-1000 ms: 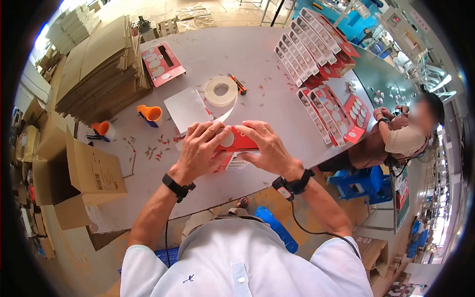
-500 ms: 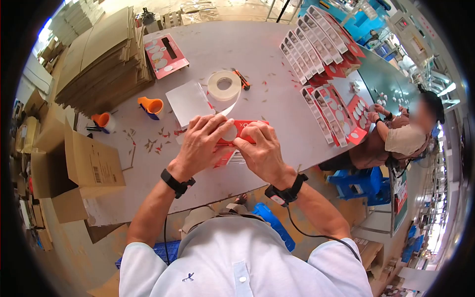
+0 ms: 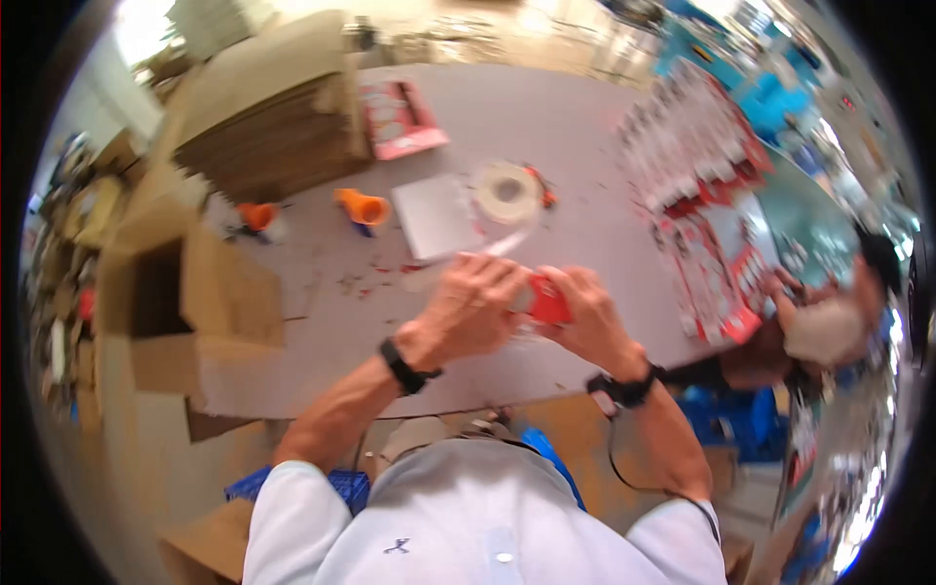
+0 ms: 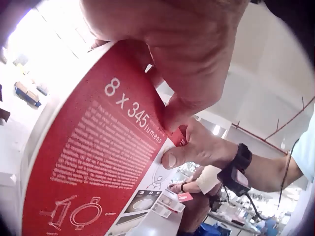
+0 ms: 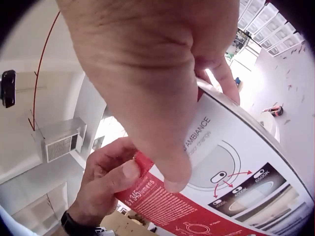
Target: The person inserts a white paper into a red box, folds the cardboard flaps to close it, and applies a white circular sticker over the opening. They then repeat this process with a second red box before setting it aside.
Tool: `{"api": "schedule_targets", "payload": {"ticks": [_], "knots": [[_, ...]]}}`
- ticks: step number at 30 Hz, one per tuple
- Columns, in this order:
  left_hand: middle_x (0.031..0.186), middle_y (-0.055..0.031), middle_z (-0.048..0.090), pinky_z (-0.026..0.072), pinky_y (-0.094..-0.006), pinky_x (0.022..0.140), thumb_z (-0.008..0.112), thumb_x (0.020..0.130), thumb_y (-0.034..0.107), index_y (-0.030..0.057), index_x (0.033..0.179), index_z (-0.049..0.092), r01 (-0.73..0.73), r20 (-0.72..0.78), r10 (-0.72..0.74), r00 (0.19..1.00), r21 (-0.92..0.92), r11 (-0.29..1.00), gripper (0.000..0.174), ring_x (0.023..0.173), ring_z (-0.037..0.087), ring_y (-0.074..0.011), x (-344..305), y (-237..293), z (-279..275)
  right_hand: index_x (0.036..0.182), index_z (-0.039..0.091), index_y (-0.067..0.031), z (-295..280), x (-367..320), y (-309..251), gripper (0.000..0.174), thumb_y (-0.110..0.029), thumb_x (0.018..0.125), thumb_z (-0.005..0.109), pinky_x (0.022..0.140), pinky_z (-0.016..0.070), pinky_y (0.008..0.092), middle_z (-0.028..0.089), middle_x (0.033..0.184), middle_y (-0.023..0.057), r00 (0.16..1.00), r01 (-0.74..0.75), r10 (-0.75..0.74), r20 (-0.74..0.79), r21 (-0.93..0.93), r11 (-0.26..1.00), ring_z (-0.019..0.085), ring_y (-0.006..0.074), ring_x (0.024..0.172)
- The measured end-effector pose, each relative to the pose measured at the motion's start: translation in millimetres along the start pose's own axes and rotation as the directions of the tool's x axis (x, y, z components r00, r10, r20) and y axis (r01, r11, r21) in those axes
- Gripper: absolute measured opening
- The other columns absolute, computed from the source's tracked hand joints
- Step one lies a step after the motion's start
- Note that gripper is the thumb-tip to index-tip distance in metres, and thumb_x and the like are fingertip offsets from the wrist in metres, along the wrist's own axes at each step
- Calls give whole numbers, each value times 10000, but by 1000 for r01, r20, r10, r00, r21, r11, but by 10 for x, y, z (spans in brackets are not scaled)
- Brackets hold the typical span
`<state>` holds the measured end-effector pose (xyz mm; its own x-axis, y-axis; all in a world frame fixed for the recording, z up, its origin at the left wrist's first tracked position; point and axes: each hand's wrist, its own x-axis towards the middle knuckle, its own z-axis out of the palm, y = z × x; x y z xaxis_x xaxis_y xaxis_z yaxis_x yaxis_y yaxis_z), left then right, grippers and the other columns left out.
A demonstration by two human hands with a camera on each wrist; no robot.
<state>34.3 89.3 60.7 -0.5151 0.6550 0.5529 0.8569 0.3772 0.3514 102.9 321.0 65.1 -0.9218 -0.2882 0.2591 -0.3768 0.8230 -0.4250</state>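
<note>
Both hands hold a red-and-white printed carton [image 3: 549, 300] above the table's near side. My left hand [image 3: 475, 302] grips its left part, fingers over the top edge. At the right end, my right hand [image 3: 593, 322] pinches it between thumb and fingers. The left wrist view shows the carton's red panel [image 4: 98, 147], printed "8 x 345 lumens" with lamp drawings. In the right wrist view, the right thumb [image 5: 177, 172] presses the white panel near a corner, while the left thumb [image 5: 120, 177] lies on the red edge.
Beyond the hands lie a tape roll [image 3: 508, 193] and a white sheet [image 3: 437, 216]. Flattened cardboard [image 3: 283, 117] is stacked back left, above an open brown box [image 3: 239, 302]. Rows of printed cartons [image 3: 687, 146] stand at right, where another person [image 3: 824, 327] sits.
The head view has swung, shifting the table scene right, and now blurs. My right hand's fingers bent in over the carton's top, then moved back to its right end. The left hand keeps its grip.
</note>
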Motion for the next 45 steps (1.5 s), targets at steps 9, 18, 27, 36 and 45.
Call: {"api": "schedule_targets", "payload": {"ticks": [9, 18, 27, 36, 45], "knots": [[986, -120, 697, 501, -433, 849, 838, 795, 343, -13, 1301, 598, 140, 271, -141, 952, 24, 990, 663, 946, 673, -281, -351, 38, -494, 1345, 621, -51, 118, 283, -409, 859, -282, 610, 1000, 889, 558, 477, 673, 1160, 141, 970, 237, -239, 35, 63, 970, 634, 381, 1043], [1046, -207, 733, 574, -494, 854, 771, 722, 140, 17, 1191, 681, 547, -110, -536, 837, 154, 823, 493, 970, 719, -399, -1083, -369, -1453, 1435, 582, -96, 177, 392, -429, 760, -195, 764, 925, 1058, 528, 485, 562, 1461, 172, 992, 116, -128, 18, 305, 945, 595, 400, 1290], [1263, -204, 678, 514, -484, 1011, 745, 879, 49, 85, 1508, 567, 669, -280, -609, 743, 366, 648, 654, 1163, 647, -413, -1488, -1395, -1769, 1280, 670, -63, 834, -318, 207, 472, -217, 866, 834, 1020, 560, 451, 574, 1433, 180, 959, -229, 187, 213, 195, 954, 653, 382, 1213], [1527, -189, 558, 409, -437, 1164, 601, 1075, 230, 68, 1570, 487, 699, -185, -696, 694, 408, 588, 533, 1371, 544, -364, -1825, -1882, -1977, 1311, 641, -35, 909, -1881, 1349, 467, -310, 962, 785, 760, 622, 339, 747, 1056, 86, 437, -798, 890, 130, 513, 317, 737, 185, 890], [1233, -179, 695, 488, -435, 1066, 692, 1015, 129, -17, 1254, 695, 520, -321, -438, 840, 239, 820, 280, 1160, 649, -343, -1399, -885, -1451, 859, 682, -44, -700, -3468, 2899, 647, -669, 812, 843, 528, 545, 289, 610, 697, 31, -183, -360, 976, -118, 932, 45, 646, 147, 604]]}}
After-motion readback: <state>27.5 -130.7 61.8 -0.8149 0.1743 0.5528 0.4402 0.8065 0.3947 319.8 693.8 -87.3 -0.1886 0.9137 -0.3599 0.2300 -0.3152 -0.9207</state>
